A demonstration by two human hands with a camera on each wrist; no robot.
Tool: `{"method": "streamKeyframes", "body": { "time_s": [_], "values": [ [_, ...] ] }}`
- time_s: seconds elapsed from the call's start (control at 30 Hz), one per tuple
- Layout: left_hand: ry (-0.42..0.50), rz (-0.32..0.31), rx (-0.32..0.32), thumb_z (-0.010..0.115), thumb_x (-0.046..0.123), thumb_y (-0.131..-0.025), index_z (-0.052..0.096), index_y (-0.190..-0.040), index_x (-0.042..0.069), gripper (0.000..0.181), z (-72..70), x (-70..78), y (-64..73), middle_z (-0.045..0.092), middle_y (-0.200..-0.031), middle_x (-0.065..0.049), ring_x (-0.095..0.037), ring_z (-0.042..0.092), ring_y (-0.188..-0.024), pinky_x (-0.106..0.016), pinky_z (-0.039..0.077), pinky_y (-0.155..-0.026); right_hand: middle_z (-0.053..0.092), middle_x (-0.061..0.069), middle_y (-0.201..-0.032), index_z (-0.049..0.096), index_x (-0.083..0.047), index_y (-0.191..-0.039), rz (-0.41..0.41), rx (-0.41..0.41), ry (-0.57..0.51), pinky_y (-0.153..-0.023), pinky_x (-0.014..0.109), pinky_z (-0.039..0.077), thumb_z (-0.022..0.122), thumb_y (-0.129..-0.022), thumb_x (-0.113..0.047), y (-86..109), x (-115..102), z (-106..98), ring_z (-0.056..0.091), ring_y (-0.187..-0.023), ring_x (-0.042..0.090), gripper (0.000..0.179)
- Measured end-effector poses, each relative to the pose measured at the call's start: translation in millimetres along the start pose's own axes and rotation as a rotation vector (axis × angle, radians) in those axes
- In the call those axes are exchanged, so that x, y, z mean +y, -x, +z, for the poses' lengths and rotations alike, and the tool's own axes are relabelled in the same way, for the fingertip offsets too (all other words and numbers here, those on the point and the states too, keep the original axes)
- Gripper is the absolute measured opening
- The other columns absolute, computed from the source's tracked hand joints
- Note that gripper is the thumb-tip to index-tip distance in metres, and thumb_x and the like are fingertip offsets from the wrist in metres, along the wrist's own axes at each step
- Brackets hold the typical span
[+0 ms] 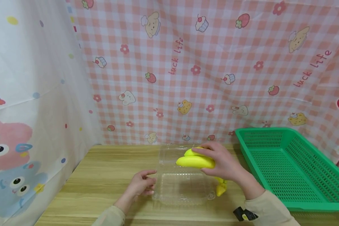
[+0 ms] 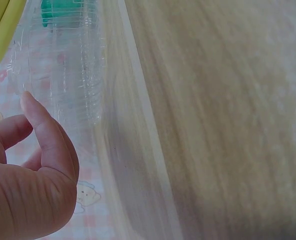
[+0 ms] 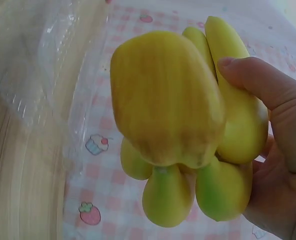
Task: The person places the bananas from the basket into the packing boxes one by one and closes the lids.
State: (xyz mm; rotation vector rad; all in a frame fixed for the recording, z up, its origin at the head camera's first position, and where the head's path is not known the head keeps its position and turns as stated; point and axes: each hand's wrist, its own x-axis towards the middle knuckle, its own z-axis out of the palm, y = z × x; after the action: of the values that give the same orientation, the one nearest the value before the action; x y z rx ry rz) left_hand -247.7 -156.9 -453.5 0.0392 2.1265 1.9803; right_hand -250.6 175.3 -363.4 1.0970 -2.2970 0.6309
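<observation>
Partly behind right hand (image 1: 226, 164): bananas (image 1: 196, 160).

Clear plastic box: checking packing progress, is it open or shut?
Open: the clear plastic box has its lid standing up behind, tray empty; bananas held above it.

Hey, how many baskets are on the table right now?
1. The green basket sits on the wooden table's right side, beside the right hand, which holds a bunch of bananas above a clear plastic container. Anything outside the views can't be counted.
</observation>
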Motion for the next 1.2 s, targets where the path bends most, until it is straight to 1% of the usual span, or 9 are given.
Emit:
{"method": "streamKeyframes", "body": {
  "time_s": [0.27,0.53,0.8,0.93,1.2],
  "values": [
    [0.007,-0.002,0.003,0.064,0.000,-0.092,0.047,-0.139,-0.008,0.051,0.3,0.4,-0.1,0.058,-0.085,-0.006,-0.010,0.058,-0.065,-0.021,0.057,-0.054,0.060,0.007,-0.123,0.067,-0.017,-0.129,-0.004,-0.055,-0.037,-0.089,0.047,0.047,0.089,-0.069,-0.013,-8.5,-5.0,13.1,0.053,-0.110,0.028,0.065],
    [0.011,-0.009,0.010,0.064,0.000,-0.092,0.048,-0.139,-0.008,0.050,0.9,0.0,-0.6,0.058,-0.086,-0.007,-0.010,0.059,-0.065,-0.022,0.057,-0.054,0.059,0.005,-0.129,0.065,-0.021,-0.132,0.030,-0.119,-0.057,-0.094,0.047,0.046,0.088,-0.071,-0.018,-15.3,-9.7,22.9,0.051,-0.114,0.026,0.065],
    [0.018,-0.015,0.013,0.065,0.000,-0.092,0.048,-0.139,-0.008,0.050,1.0,0.1,-1.1,0.058,-0.085,-0.007,-0.010,0.058,-0.063,-0.022,0.057,-0.053,0.058,0.006,-0.131,0.065,-0.022,-0.133,0.040,-0.188,-0.072,-0.098,0.050,0.044,0.087,-0.073,-0.017,-22.6,-13.9,35.1,0.049,-0.117,0.027,0.064],
    [0.013,-0.012,0.006,0.065,0.001,-0.092,0.048,-0.139,-0.008,0.051,0.3,-0.2,-0.9,0.058,-0.084,-0.007,-0.010,0.058,-0.063,-0.022,0.057,-0.053,0.058,0.005,-0.131,0.064,-0.023,-0.133,0.045,-0.209,-0.069,-0.099,0.050,0.043,0.087,-0.074,-0.017,-24.2,-14.5,41.1,0.049,-0.118,0.027,0.064],
    [0.006,-0.006,0.001,0.065,0.001,-0.092,0.047,-0.140,-0.008,0.052,-0.5,-0.3,-0.8,0.058,-0.084,-0.007,-0.010,0.058,-0.063,-0.023,0.058,-0.054,0.057,0.006,-0.133,0.063,-0.023,-0.134,0.053,-0.244,-0.069,-0.101,0.052,0.041,0.087,-0.073,-0.017,-22.9,-12.7,53.0,0.048,-0.120,0.028,0.066]
  ]
}}
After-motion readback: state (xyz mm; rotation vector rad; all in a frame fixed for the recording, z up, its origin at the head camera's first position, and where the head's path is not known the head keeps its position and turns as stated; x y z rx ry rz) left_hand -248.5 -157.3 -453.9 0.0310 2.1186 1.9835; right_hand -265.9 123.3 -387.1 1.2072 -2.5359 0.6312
